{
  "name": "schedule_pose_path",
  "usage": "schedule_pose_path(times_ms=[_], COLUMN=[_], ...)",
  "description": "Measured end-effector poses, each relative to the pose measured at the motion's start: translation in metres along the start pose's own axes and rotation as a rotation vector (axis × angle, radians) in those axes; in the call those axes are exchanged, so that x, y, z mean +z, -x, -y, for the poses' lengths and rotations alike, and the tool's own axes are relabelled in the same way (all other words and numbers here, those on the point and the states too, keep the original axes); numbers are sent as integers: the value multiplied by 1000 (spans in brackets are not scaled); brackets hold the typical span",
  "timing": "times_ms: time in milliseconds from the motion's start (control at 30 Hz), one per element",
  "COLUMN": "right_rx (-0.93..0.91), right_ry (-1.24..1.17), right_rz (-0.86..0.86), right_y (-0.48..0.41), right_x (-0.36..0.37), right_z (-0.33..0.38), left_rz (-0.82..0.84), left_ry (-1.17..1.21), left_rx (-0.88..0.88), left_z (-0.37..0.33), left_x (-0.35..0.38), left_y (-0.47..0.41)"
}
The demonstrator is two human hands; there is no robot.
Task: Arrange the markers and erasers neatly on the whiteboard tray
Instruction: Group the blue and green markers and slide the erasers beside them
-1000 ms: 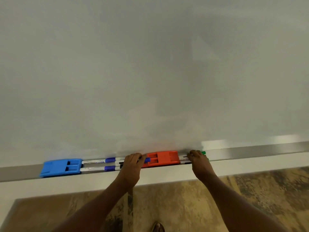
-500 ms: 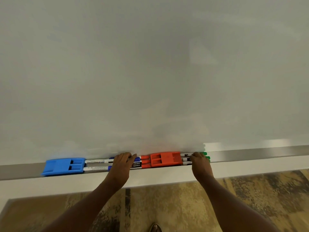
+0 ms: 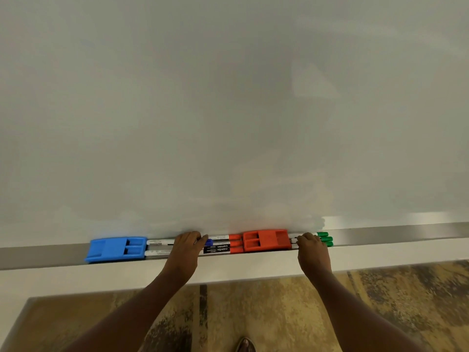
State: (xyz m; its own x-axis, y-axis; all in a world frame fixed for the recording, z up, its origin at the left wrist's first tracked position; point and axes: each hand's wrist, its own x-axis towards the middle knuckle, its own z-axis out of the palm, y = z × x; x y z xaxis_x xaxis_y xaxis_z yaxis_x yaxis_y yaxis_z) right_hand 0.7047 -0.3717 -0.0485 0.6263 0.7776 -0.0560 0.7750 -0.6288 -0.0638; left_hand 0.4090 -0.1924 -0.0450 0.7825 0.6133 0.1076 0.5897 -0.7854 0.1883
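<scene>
A blue eraser (image 3: 115, 249) lies at the left of the metal whiteboard tray (image 3: 393, 233). To its right run the blue-capped markers (image 3: 160, 247), partly under my left hand (image 3: 186, 246), whose fingers curl over them. Red-capped markers (image 3: 223, 246) follow, butted against a red eraser (image 3: 266, 240). Green-capped markers (image 3: 324, 239) stick out right of the red eraser. My right hand (image 3: 311, 246) rests on their barrels with fingers bent over them. All items lie in one row along the tray.
The whiteboard (image 3: 228, 110) fills the view above the tray. Below is a white ledge (image 3: 253, 269), then patterned brown floor (image 3: 279, 313) with a shoe tip (image 3: 245, 345). The tray runs bare to the right of the green markers and left of the blue eraser.
My left hand has slid left along the markers, uncovering the red-capped markers beside the red eraser. My right hand stays on the green markers, whose caps show more.
</scene>
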Motion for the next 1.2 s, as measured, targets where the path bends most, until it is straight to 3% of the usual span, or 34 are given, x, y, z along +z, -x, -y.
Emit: schedule_pose_path(times_ms=[700,1000,1200], right_rx=[85,122,342], right_ry=[-5,-85,-314], right_rz=[-25,-77,-114], right_y=[17,14,10], right_x=[-2,1,0], right_z=[11,5,-5], left_rz=[295,215,-7], left_ry=[-107,-46,-62], left_rx=[-152,-131,136], left_z=[39,32,14], left_x=[15,18,2], left_y=[1,2,2])
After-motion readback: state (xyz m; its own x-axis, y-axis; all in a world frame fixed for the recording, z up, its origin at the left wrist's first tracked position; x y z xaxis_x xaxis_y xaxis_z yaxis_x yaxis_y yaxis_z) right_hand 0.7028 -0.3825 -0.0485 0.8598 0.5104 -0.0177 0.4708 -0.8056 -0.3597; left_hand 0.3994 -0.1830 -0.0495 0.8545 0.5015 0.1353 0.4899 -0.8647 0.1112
